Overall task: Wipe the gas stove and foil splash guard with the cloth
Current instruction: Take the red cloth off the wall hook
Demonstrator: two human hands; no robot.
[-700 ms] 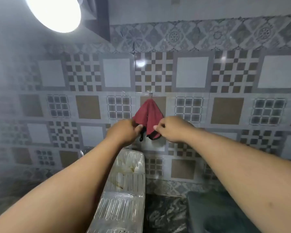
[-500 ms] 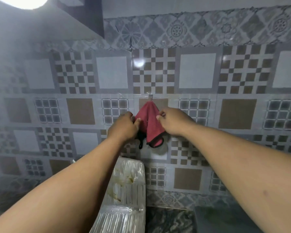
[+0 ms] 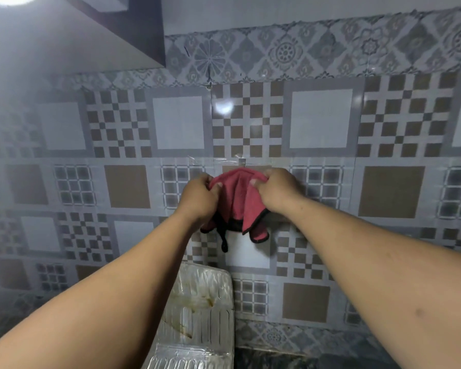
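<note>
Both hands are up at the wall hook (image 3: 240, 161), left hand (image 3: 201, 197) and right hand (image 3: 274, 191) pinching the red cloth (image 3: 237, 201) just below it, fingers closed on soft, light, floppy fabric best gathered near its top fold.

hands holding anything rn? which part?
Both grip the red cloth by its bunched upper edge, just under the wall hook: left hand at the upper left, right hand at the upper right.
</note>
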